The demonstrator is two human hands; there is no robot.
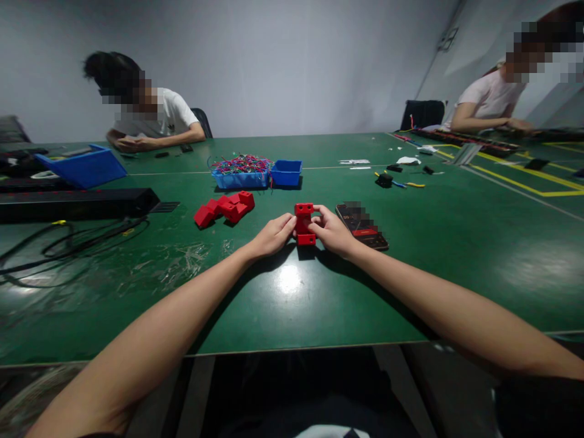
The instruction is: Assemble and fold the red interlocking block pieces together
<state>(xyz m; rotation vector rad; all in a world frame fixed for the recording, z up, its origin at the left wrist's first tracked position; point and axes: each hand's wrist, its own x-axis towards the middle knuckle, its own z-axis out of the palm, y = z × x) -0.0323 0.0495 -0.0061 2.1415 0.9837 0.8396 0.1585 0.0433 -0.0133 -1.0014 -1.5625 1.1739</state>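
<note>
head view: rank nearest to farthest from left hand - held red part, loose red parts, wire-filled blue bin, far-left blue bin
1. Held red part: touching the left hand.
2. Loose red parts: to its left.
3. Wire-filled blue bin: ahead, beyond those.
4. Far-left blue bin: farthest left.

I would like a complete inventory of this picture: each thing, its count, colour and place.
held part: one, red, centre
loose parts: several, red, left of centre
phone: one, dark, right of centre
wire bin: one, blue, beyond loose parts
wires: many, multicoloured, in wire bin
small bin: one, blue, beside wire bin
tilted bin: one, blue, left
casing: one, black, left
cables: several, black, left
tools: count unclear, blue and yellow, right
scraps: several, white, right
other people: two, pale shirts, background
chairs: two, black, background
table: one, green, centre
forearms: two, bare, foreground
left hand: one, bare, on held part
right hand: one, bare, on held part
</note>
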